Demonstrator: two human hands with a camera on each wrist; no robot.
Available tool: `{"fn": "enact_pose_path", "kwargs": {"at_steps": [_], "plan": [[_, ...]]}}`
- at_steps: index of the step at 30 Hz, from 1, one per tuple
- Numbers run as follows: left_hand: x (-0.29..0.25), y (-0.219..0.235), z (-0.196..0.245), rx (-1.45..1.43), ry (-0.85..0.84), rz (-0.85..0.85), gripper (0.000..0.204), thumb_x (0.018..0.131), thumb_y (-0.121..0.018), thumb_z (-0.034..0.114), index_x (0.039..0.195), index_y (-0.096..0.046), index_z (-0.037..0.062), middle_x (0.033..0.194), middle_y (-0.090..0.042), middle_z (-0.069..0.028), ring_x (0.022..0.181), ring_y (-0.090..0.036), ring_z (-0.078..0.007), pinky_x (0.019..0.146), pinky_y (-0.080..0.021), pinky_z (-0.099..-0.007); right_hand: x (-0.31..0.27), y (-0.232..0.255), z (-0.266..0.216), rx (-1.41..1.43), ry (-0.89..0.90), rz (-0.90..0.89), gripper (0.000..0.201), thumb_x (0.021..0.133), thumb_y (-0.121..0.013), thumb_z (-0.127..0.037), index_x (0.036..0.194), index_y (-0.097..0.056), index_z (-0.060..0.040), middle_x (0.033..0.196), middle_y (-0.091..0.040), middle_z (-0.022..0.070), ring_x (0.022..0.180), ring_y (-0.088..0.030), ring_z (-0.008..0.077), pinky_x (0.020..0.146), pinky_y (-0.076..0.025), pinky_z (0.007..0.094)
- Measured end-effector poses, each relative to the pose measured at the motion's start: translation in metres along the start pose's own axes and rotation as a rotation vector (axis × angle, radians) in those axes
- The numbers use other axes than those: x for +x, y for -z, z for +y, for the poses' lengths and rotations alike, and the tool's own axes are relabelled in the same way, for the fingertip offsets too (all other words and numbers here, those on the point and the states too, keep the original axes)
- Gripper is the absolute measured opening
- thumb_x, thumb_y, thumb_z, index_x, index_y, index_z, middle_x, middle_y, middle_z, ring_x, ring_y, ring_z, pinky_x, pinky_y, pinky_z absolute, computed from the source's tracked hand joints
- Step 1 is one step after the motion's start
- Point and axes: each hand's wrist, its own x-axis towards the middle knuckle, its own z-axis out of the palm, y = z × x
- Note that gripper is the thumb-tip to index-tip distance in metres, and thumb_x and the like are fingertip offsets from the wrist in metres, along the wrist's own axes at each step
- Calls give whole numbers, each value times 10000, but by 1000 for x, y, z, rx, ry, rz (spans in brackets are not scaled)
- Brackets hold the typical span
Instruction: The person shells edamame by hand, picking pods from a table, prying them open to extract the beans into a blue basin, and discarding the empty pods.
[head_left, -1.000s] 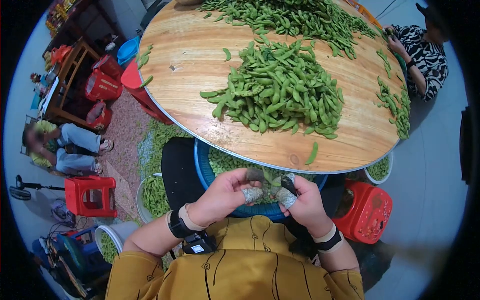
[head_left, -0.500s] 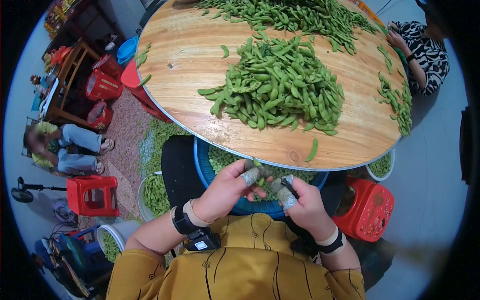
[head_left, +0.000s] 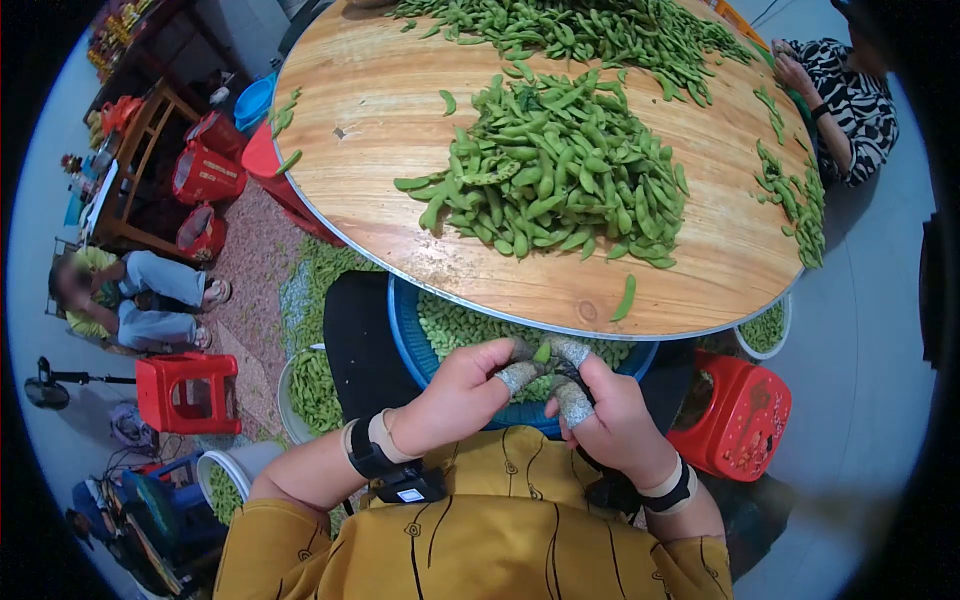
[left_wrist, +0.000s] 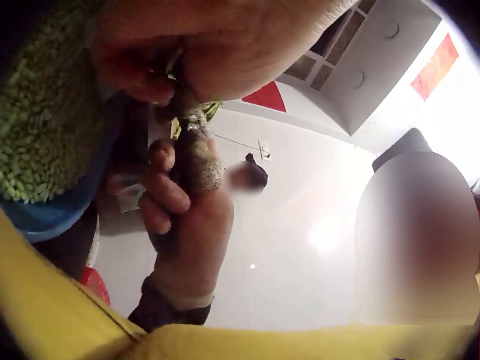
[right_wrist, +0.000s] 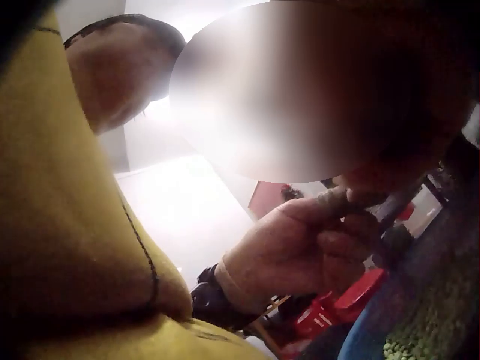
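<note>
A green soybean pod (head_left: pixel 542 352) sits between the wrapped fingertips of both hands, mostly covered by them. My left hand (head_left: pixel 460 388) pinches it from the left, its thumb and finger wrapped in grey tape. From the right, my right hand (head_left: pixel 612 405) grips it with taped thumb and forefinger, and its other fingers curl beneath. Directly under both hands is a blue basket (head_left: pixel 402 335) of shelled beans (head_left: pixel 445 325). In the left wrist view the two hands meet fingertip to fingertip.
A round wooden table (head_left: pixel 370 190) holds a large heap of pods (head_left: pixel 560 180) and more behind. White buckets (head_left: pixel 250 465) with green contents stand at the left. Red stools (head_left: pixel 738 420) flank me. One person sits far left, another works at the table's right (head_left: pixel 845 120).
Half a second ago the hands were slightly apart, with a pod in the left fingers. Now the right fingers have come in to meet it. A second ago the hands were also together.
</note>
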Motion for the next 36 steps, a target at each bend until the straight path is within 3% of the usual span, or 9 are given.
{"fn": "enact_pose_path", "kwargs": {"at_steps": [10,13,15,16,18,19,24,32,36], "plan": [[0,8,-5,838,-394,20,84,872,-554,49,932,-590,3,749,-513,-159,686,-524,-316,637,-445,-363,5,1,19,598,-304,-117,339,893,-459,-28,1225,-509,-71,733,-566,-11,488,-444,50,433,-387,201],[6,13,-13,539,-382,-72,93,904,-536,91,941,-564,10,692,-485,-110,617,-487,-251,590,-412,-352,3,2,20,803,-336,-167,365,908,-459,-35,1267,-496,-87,718,-540,-24,486,-416,43,421,-347,191],[3,18,-17,-754,371,-287,91,924,-533,114,954,-536,28,694,-508,-68,572,-446,-171,550,-374,-284,-1,1,11,616,-272,-142,358,889,-522,-45,1246,-525,-68,737,-584,16,526,-497,74,466,-401,217],[3,19,-21,-755,373,-288,91,924,-533,114,954,-536,28,694,-508,-68,572,-446,-171,550,-374,-284,0,0,16,616,-273,-141,358,889,-522,-45,1246,-525,-68,737,-584,16,526,-497,74,466,-401,217],[4,19,-28,-983,362,-433,203,941,-524,206,1016,-531,17,702,-476,-21,562,-387,-112,567,-317,-252,2,-3,28,-44,362,62,336,844,-598,-45,1179,-576,-54,779,-628,75,587,-576,124,544,-462,254],[5,19,-30,-985,364,-434,203,941,-524,206,1016,-531,17,702,-476,-21,562,-387,-112,567,-317,-252,3,-2,28,-45,359,63,336,844,-598,-45,1179,-576,-54,779,-628,75,587,-576,124,544,-462,254],[8,14,-28,-741,489,-269,157,943,-519,171,930,-552,18,680,-518,-35,532,-403,-89,507,-315,-217,6,3,25,-77,197,110,248,775,-694,-113,1011,-645,-51,746,-633,122,627,-610,189,609,-489,283],[10,25,-34,-608,541,-448,155,932,-529,151,950,-596,13,712,-531,-14,553,-416,-74,507,-328,-215,12,6,23,-267,181,-63,237,720,-719,-165,799,-542,-28,688,-586,130,592,-591,284,561,-485,329],[1,36,-20,400,229,-312,161,915,-546,166,901,-602,15,667,-536,-48,552,-485,-158,533,-396,-275,6,-12,26,-728,368,73,212,690,-681,-120,819,-525,-60,689,-543,101,607,-595,296,537,-491,387]]}}
